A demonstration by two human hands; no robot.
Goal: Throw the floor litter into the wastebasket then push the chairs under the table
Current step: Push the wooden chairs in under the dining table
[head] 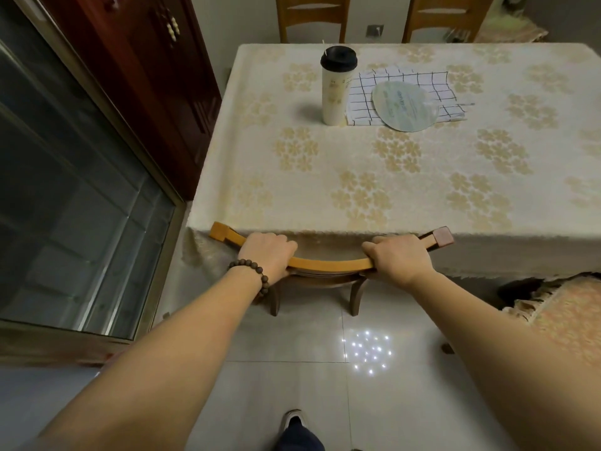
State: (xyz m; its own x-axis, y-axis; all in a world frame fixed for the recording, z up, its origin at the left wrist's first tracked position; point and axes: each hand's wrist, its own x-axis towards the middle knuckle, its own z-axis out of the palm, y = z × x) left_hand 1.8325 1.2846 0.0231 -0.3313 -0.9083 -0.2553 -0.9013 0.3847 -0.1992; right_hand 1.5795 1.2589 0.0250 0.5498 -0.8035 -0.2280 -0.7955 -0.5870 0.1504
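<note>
The tabletop (406, 190) fills the upper view under a cream cloth with gold flower clusters, its near hem hanging straight down over the front edge, and the chair (328, 265) is tucked in so far that only its curved wooden top rail and two rear legs show, the rail's ends meeting that hem. Left hand (268, 255) is wrapped over the rail toward its left end, right hand (398, 258) is wrapped over it toward the right, both closed firmly on the wood and set well apart. This one looks nearly home, so the risk now is overdoing it: a hard last shove could knock the rail into the tabletop edge and jolt what stands above. Watch the tall cup (335, 89) with the dark lid, upright beside a checked cloth (406, 92) and a round hand fan (403, 105); it is narrow and high, and I'd judge it the first thing to tip. The hanging cloth could also snag on the rail ends and drag. A second cloth-covered chair (559, 320) stands out at the right, not yet pushed in. No litter shows on the tiled floor (292, 385); the wastebasket is out of view.
</note>
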